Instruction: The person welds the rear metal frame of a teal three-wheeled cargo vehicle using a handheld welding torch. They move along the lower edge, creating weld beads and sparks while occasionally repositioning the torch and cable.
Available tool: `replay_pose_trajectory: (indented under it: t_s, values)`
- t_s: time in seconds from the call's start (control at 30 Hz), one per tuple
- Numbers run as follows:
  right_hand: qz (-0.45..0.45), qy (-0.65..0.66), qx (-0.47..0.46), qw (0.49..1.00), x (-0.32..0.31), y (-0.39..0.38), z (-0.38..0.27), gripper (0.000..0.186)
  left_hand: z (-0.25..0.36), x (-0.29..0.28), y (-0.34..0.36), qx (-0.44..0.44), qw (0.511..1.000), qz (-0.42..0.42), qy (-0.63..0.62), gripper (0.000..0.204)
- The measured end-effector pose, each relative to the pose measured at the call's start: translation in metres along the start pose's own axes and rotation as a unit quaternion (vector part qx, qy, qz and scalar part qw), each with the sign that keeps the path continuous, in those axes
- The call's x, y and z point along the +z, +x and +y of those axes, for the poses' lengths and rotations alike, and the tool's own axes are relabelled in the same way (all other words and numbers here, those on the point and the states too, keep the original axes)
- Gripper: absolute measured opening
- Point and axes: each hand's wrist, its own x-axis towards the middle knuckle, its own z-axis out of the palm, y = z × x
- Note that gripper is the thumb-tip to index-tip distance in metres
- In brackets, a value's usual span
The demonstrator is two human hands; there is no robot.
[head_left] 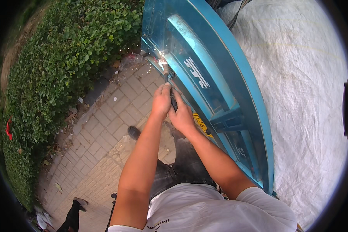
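Note:
My left hand [161, 101] and my right hand [181, 115] are both closed round the dark handle of a torch-like tool [166, 77], the left further forward. Its tip meets a lower ledge of a turquoise metal panel [233, 68], like a vehicle's tailgate, where a bright glare throws sparks. The glare hides the exact contact point. Beside my right hand, low on the panel, is a yellow plate [205, 130], partly covered by my arm.
A white woven sheet [301, 116] covers whatever lies right of the panel. A paved path [100, 127] runs beside a green hedge [58, 62] with scraps along its foot. A red item [9, 127] hangs in the hedge. Another person's legs [71, 216] show at lower left.

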Motion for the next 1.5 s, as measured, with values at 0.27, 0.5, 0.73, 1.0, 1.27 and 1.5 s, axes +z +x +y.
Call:
replay_pose_trajectory:
  t_s: [0.27, 0.5, 0.73, 1.0, 1.27, 1.5]
  values:
    - [0.000, -0.002, -0.016, 1.000, -0.005, 0.000, 0.004, 0.060, -0.004, 0.001, 0.002, -0.002, 1.000, -0.009, 0.011, 0.030]
    - [-0.042, 0.034, 0.023, 0.998, -0.018, -0.008, -0.007, 0.058, -0.023, -0.002, 0.001, 0.013, 1.000, -0.002, 0.027, 0.031]
    - [-0.030, 0.010, -0.017, 0.999, -0.012, -0.002, 0.004, 0.063, -0.018, -0.002, 0.006, 0.015, 0.999, 0.011, 0.033, 0.030]
    - [-0.028, 0.008, -0.007, 1.000, -0.008, -0.002, 0.005, 0.063, -0.008, 0.000, 0.000, 0.007, 0.999, 0.008, 0.031, 0.030]
    - [0.006, 0.025, -0.039, 0.999, -0.004, 0.002, 0.010, 0.058, 0.002, 0.005, -0.005, 0.011, 0.999, 0.009, 0.031, 0.031]
    - [-0.001, 0.016, -0.006, 1.000, -0.004, 0.001, 0.005, 0.059, 0.004, 0.004, -0.005, 0.009, 1.000, 0.002, 0.012, 0.032]
